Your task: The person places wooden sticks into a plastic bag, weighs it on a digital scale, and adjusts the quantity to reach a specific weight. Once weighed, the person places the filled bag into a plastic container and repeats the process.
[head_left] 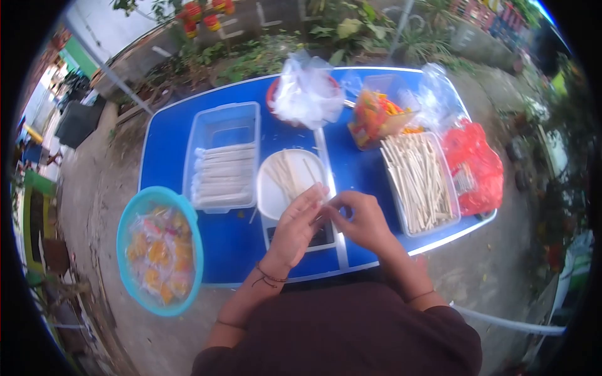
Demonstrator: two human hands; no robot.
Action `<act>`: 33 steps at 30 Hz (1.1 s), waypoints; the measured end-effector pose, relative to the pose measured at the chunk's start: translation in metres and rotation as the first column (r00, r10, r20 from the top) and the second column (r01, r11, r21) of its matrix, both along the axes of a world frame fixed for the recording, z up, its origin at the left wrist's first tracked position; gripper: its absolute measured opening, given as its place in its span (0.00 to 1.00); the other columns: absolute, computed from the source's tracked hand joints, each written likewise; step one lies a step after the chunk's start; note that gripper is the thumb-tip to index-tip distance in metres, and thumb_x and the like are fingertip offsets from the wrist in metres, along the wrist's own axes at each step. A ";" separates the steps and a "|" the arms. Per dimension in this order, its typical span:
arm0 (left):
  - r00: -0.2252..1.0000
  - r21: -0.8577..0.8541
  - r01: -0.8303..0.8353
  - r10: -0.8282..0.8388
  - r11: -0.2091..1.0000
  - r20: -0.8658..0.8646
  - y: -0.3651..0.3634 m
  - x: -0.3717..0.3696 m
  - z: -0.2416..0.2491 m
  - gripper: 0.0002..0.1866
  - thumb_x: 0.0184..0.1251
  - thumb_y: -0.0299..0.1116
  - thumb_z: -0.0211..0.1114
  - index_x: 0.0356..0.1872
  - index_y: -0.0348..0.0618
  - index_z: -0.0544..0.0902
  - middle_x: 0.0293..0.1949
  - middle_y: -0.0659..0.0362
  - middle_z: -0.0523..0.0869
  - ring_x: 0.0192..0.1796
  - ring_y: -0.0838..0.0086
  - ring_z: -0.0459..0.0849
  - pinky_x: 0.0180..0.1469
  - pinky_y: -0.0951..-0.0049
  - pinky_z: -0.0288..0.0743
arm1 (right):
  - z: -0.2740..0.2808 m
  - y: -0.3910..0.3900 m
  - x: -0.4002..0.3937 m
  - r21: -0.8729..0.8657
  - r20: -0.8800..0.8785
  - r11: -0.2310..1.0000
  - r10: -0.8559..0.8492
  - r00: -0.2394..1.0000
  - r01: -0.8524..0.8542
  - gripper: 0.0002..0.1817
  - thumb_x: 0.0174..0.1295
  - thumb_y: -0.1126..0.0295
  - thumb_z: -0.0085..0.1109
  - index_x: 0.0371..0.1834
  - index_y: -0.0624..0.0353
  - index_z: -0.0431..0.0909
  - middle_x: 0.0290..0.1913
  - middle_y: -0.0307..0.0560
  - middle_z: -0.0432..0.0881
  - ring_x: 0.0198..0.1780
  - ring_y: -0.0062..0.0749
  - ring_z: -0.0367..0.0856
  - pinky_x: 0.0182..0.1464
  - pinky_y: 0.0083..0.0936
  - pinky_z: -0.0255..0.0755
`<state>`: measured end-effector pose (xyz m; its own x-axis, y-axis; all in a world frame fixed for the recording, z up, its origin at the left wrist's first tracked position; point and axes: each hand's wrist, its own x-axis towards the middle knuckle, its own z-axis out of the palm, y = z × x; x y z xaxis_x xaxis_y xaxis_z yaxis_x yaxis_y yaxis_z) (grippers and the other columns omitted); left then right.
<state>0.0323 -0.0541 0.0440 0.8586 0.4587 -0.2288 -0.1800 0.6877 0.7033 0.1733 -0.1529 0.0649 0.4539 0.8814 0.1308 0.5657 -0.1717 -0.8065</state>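
My left hand (298, 227) and my right hand (362, 220) meet over the front of a kitchen scale (323, 238). Fingertips of both are pinched together, and whatever is between them is too small and blurred to name. Just beyond them, the white plate (269, 199) on the scale carries a few pale sticks (283, 173). To the left stands a clear plastic box (227, 114) with a row of wrapped stick packs (222, 175). On the right, another clear tub (411, 234) is full of loose pale sticks (419, 182).
A red bowl (271, 100) heaped with clear plastic bags (306, 94) is at the back. Beside it stands a container of orange and yellow packets (380, 116). A red plastic bag (476, 169) lies far right. A turquoise basin (123, 263) of bagged snacks (160, 254) is left of the blue table (229, 257).
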 end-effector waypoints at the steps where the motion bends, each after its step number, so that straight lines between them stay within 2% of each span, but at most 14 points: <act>1: 0.997 -0.006 0.077 -0.077 0.997 -0.005 -0.003 0.007 0.000 0.30 0.77 0.34 0.53 0.75 0.35 0.56 0.73 0.49 0.65 0.67 0.66 0.74 0.69 0.65 0.67 | 0.004 -0.008 0.008 -0.009 0.048 0.999 -0.040 0.998 0.041 0.06 0.57 0.70 0.65 0.30 0.61 0.83 0.28 0.51 0.84 0.26 0.43 0.80 0.30 0.33 0.73; 5: 0.937 0.010 0.348 -0.348 0.937 -0.019 -0.015 0.041 0.003 0.32 0.78 0.34 0.53 0.76 0.36 0.53 0.73 0.48 0.63 0.69 0.63 0.71 0.71 0.65 0.65 | 0.018 -0.044 0.034 -0.078 0.076 0.961 -0.260 0.963 0.265 0.06 0.58 0.70 0.65 0.30 0.62 0.83 0.29 0.51 0.84 0.27 0.44 0.82 0.32 0.34 0.74; 8: 0.874 0.053 0.485 -0.485 0.873 -0.008 -0.028 0.071 0.007 0.34 0.78 0.35 0.54 0.77 0.36 0.51 0.74 0.48 0.61 0.70 0.62 0.71 0.72 0.64 0.64 | 0.017 -0.070 0.056 -0.024 0.170 0.912 -0.400 0.901 0.410 0.06 0.59 0.69 0.65 0.31 0.62 0.83 0.29 0.52 0.85 0.29 0.45 0.83 0.33 0.35 0.75; 11: 0.820 0.059 0.571 -0.572 0.819 0.013 -0.038 0.100 0.012 0.34 0.77 0.35 0.55 0.77 0.37 0.50 0.74 0.49 0.61 0.70 0.63 0.71 0.71 0.65 0.64 | 0.015 -0.088 0.075 -0.031 0.256 0.863 -0.481 0.838 0.504 0.06 0.59 0.70 0.65 0.31 0.62 0.83 0.29 0.53 0.85 0.31 0.47 0.84 0.35 0.36 0.75; 15: 0.798 0.066 0.599 -0.602 0.798 0.038 -0.050 0.128 0.004 0.35 0.77 0.34 0.56 0.78 0.38 0.50 0.74 0.49 0.61 0.69 0.66 0.72 0.71 0.66 0.64 | 0.021 -0.098 0.084 -0.077 0.323 0.798 -0.548 0.772 0.598 0.07 0.58 0.69 0.65 0.30 0.62 0.84 0.30 0.53 0.86 0.33 0.49 0.85 0.37 0.38 0.75; 19: 0.818 0.083 0.569 -0.574 0.818 0.044 -0.052 0.134 -0.002 0.34 0.77 0.33 0.56 0.77 0.37 0.51 0.74 0.49 0.60 0.69 0.66 0.71 0.72 0.65 0.64 | 0.003 -0.099 0.094 0.125 0.525 0.792 -0.564 0.638 0.598 0.06 0.56 0.69 0.67 0.32 0.59 0.83 0.30 0.47 0.85 0.35 0.44 0.83 0.38 0.37 0.74; 22: 0.856 0.102 0.510 -0.516 0.854 0.036 -0.043 0.125 -0.002 0.33 0.77 0.33 0.56 0.77 0.36 0.52 0.74 0.48 0.61 0.70 0.66 0.71 0.72 0.65 0.63 | 0.004 -0.085 0.087 0.121 0.362 0.828 -0.551 0.752 0.548 0.05 0.56 0.71 0.68 0.32 0.58 0.82 0.30 0.45 0.83 0.35 0.42 0.82 0.39 0.36 0.73; 29: 0.967 0.182 0.248 -0.254 0.951 0.005 -0.004 0.090 0.004 0.30 0.77 0.29 0.55 0.75 0.35 0.57 0.72 0.49 0.65 0.71 0.70 0.68 0.72 0.67 0.63 | 0.006 -0.021 0.056 0.175 0.285 0.931 -0.360 0.888 0.321 0.04 0.55 0.73 0.67 0.32 0.59 0.82 0.31 0.47 0.83 0.35 0.45 0.82 0.39 0.37 0.73; 33: 0.995 0.248 0.096 -0.093 0.964 -0.025 0.023 0.069 0.007 0.29 0.76 0.27 0.55 0.74 0.34 0.58 0.71 0.50 0.66 0.71 0.70 0.69 0.71 0.69 0.64 | 0.004 0.020 0.045 0.183 0.358 0.965 -0.242 0.902 0.186 0.06 0.56 0.71 0.65 0.35 0.57 0.81 0.32 0.45 0.82 0.37 0.43 0.80 0.40 0.38 0.71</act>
<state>0.1010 -0.0313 0.0505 0.8984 0.4196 -0.1296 -0.1121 0.5043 0.8562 0.2185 -0.1332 0.0689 0.5228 0.7282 0.4431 0.7924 -0.2235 -0.5676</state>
